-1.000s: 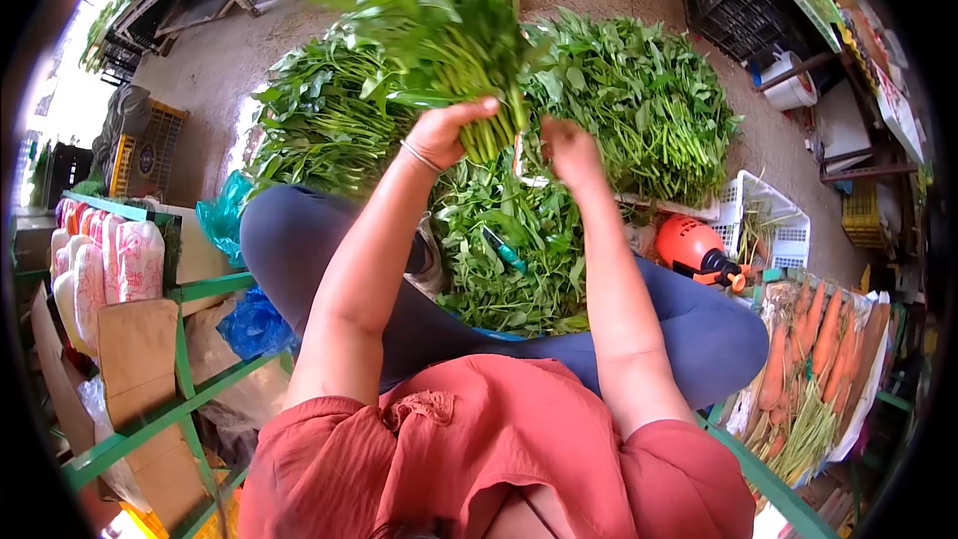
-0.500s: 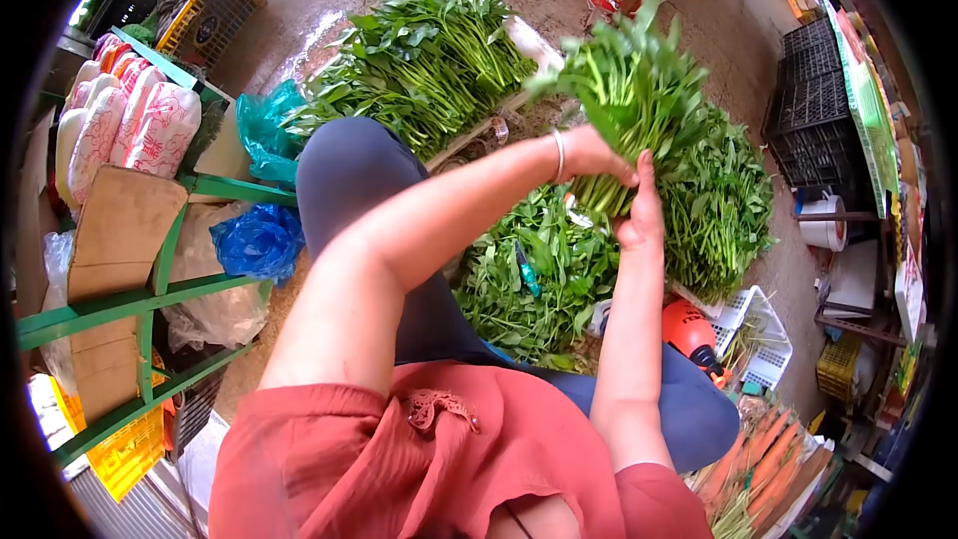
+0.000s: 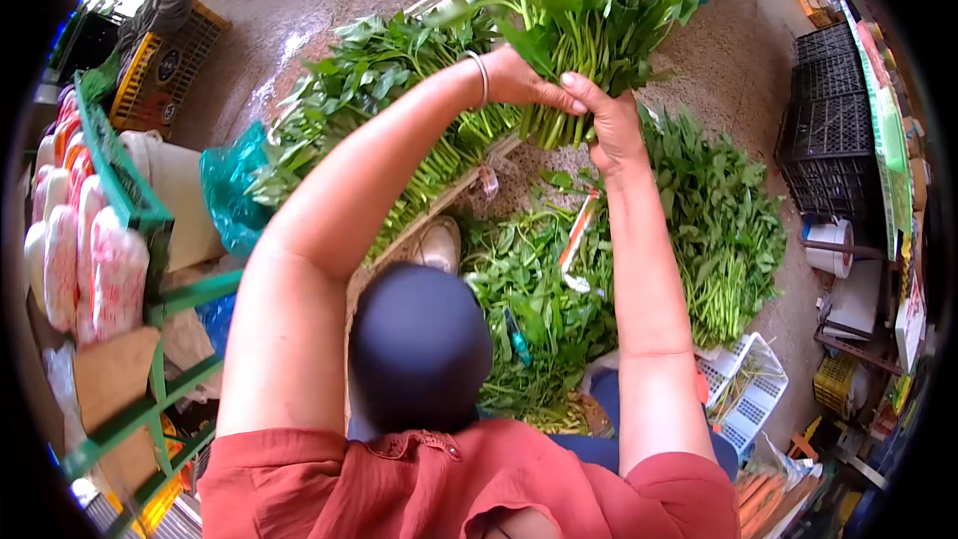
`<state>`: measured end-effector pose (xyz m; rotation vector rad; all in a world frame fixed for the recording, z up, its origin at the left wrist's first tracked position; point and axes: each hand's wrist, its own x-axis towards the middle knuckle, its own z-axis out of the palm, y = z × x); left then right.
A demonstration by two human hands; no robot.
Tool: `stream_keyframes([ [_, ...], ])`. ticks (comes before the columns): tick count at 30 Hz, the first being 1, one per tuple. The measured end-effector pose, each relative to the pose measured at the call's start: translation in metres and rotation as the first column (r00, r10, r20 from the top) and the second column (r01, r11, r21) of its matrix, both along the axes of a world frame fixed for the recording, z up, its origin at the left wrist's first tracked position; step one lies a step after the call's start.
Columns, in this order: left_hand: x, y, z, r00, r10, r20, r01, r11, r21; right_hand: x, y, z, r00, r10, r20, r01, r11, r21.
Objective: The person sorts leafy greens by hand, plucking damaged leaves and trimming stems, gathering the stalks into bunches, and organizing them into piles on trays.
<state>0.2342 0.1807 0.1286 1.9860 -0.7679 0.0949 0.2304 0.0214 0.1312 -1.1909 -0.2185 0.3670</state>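
A thick bunch of leafy greens point(image 3: 589, 10) is held up at the top centre, leaves pointing away from me, stems toward me. My left hand point(image 3: 527, 80), with a bracelet at the wrist, wraps the stems from the left. From the right my right hand point(image 3: 611, 122) grips the same stems, and the two thumbs meet. Below lies a loose pile of greens point(image 3: 544, 289), with a teal-handled tool point(image 3: 518, 339) and a red-and-white strip point(image 3: 577, 245) on it. Stacked greens point(image 3: 349, 90) lie at the left, and more greens point(image 3: 723, 230) at the right.
Black crates point(image 3: 828, 130) stand at the right, above a white bucket point(image 3: 828, 245). A white basket point(image 3: 743, 394) is at the lower right, near carrots point(image 3: 760, 494). At the left are a teal bag point(image 3: 235, 190), a green frame point(image 3: 190, 289) and a yellow crate point(image 3: 165, 70).
The bunch has moved up and slightly left, with both hands still on its stems. My left knee has shifted inward and down. The view has turned, and the orange-red bottle is now mostly hidden.
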Motion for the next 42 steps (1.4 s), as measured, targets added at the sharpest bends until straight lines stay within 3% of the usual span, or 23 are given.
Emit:
stream_keyframes([
  [2, 0.029, -0.002, -0.036, 0.996, 0.064, 0.063, -0.06, 0.997, -0.053, 0.028, 0.0, -0.019, 0.999, -0.022, -0.047, 0.019, 0.997, -0.068],
  [3, 0.042, -0.003, -0.047, 0.999, 0.038, -0.039, -0.043, 0.99, -0.131, 0.047, -0.002, -0.033, 1.0, -0.003, -0.026, -0.001, 0.992, -0.126],
  [6, 0.082, -0.004, -0.081, 0.979, 0.204, -0.005, -0.204, 0.979, -0.003, 0.1, -0.007, -0.06, 0.997, 0.059, 0.041, -0.045, 0.958, -0.285],
  [10, 0.107, 0.0, -0.146, 0.879, 0.436, -0.193, -0.454, 0.889, -0.061, 0.162, 0.011, -0.106, 0.981, 0.149, 0.128, -0.102, 0.944, -0.314],
  [12, 0.119, 0.005, -0.198, 0.82, 0.071, -0.568, -0.434, 0.723, -0.537, 0.182, 0.026, -0.139, 0.94, 0.322, 0.116, -0.228, 0.842, -0.488],
  [13, 0.109, 0.016, -0.176, 0.469, 0.032, -0.883, -0.529, 0.811, -0.251, 0.184, 0.037, -0.151, 0.924, 0.381, -0.036, -0.312, 0.696, -0.647],
  [14, 0.1, 0.02, -0.162, -0.003, 0.06, -0.998, -0.465, 0.884, 0.055, 0.187, 0.05, -0.167, 0.893, 0.4, -0.206, -0.405, 0.515, -0.755],
  [15, 0.093, 0.017, -0.162, -0.009, 0.067, -0.998, -0.459, 0.886, 0.063, 0.189, 0.057, -0.191, 0.887, 0.424, -0.185, -0.397, 0.493, -0.774],
  [17, 0.085, 0.015, -0.165, 0.011, 0.012, -1.0, -0.884, 0.467, -0.004, 0.196, 0.063, -0.28, 0.899, 0.421, -0.118, -0.339, 0.5, -0.797],
  [20, 0.079, 0.031, -0.2, 0.052, -0.06, -0.997, -0.861, 0.502, -0.075, 0.187, 0.057, -0.258, 0.907, 0.392, -0.156, -0.383, 0.61, -0.694],
  [24, 0.078, 0.036, -0.156, -0.019, 0.162, -0.987, -0.586, 0.798, 0.143, 0.193, 0.055, -0.218, 0.845, 0.493, -0.208, -0.437, 0.411, -0.8],
  [25, 0.08, 0.036, -0.156, 0.034, 0.353, -0.935, -0.498, 0.817, 0.29, 0.2, 0.058, -0.231, 0.832, 0.492, -0.256, -0.449, 0.326, -0.832],
  [26, 0.082, 0.038, -0.155, 0.038, 0.355, -0.934, -0.494, 0.819, 0.292, 0.2, 0.057, -0.236, 0.835, 0.488, -0.253, -0.446, 0.331, -0.832],
  [27, 0.084, 0.035, -0.126, 0.363, 0.609, -0.705, -0.221, 0.791, 0.57, 0.194, 0.059, -0.233, 0.871, 0.401, -0.284, -0.426, 0.328, -0.843],
  [28, 0.087, 0.033, -0.108, 0.7, 0.608, -0.375, -0.043, 0.56, 0.828, 0.19, 0.061, -0.231, 0.898, 0.311, -0.311, -0.407, 0.323, -0.854],
  [29, 0.093, 0.03, -0.105, 0.7, 0.669, -0.25, -0.163, 0.49, 0.856, 0.189, 0.064, -0.257, 0.897, 0.385, -0.219, -0.342, 0.288, -0.894],
  [30, 0.105, 0.029, -0.106, 0.731, 0.672, -0.118, -0.291, 0.464, 0.837, 0.185, 0.058, -0.263, 0.833, 0.549, -0.069, -0.369, 0.458, -0.809],
  [32, 0.139, 0.027, -0.098, 0.808, 0.589, 0.013, -0.348, 0.459, 0.818, 0.162, 0.062, -0.235, 0.874, 0.482, -0.061, -0.25, 0.338, -0.907],
  [34, 0.177, 0.046, -0.15, 0.816, 0.183, 0.548, -0.557, 0.503, 0.661, 0.15, 0.076, -0.228, 0.85, 0.521, -0.072, -0.143, 0.097, -0.985],
  [36, 0.184, 0.065, -0.189, 0.885, 0.084, 0.459, -0.408, 0.617, 0.673, 0.144, 0.082, -0.214, 0.84, 0.537, -0.076, -0.108, 0.028, -0.994],
  [37, 0.179, 0.064, -0.18, 0.967, 0.15, 0.204, -0.235, 0.232, 0.944, 0.142, 0.077, -0.215, 0.838, 0.545, -0.022, -0.114, 0.136, -0.984],
  [40, 0.165, 0.054, -0.143, 0.878, 0.459, -0.135, 0.123, 0.057, 0.991, 0.138, 0.073, -0.22, 0.848, 0.523, 0.09, -0.073, 0.282, -0.957],
  [42, 0.154, 0.059, -0.148, 0.817, 0.551, -0.171, 0.134, 0.108, 0.985, 0.135, 0.073, -0.212, 0.779, 0.627, 0.027, -0.193, 0.28, -0.94],
])
